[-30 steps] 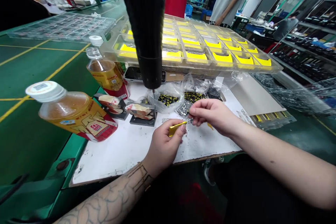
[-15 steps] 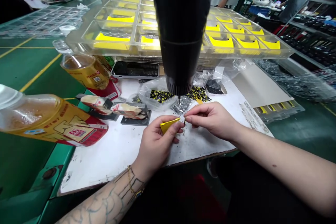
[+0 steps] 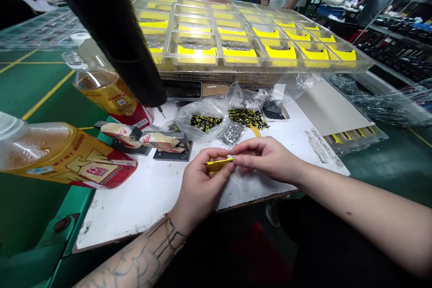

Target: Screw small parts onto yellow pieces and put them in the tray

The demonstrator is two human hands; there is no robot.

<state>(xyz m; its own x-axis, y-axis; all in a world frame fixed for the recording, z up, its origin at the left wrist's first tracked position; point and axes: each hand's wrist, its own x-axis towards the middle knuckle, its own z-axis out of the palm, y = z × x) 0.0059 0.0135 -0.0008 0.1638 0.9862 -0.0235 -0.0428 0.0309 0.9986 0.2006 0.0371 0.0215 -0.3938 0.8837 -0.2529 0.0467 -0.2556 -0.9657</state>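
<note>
The left hand (image 3: 204,182) pinched a small bright-yellow flat piece (image 3: 218,165) above the near edge of the white board (image 3: 135,207); the right hand's closed fingertips met its right end. Bare board lay to their left. Beyond, a crumpled clear plastic bag (image 3: 202,119) held black-and-yellow bits, and a clear compartmented tray (image 3: 219,64) held yellow pieces.

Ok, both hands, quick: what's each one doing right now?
Left hand: closed, pinching a yellow piece.
Right hand: fingertips together at the piece's end; whether they hold anything can't be told.
</note>
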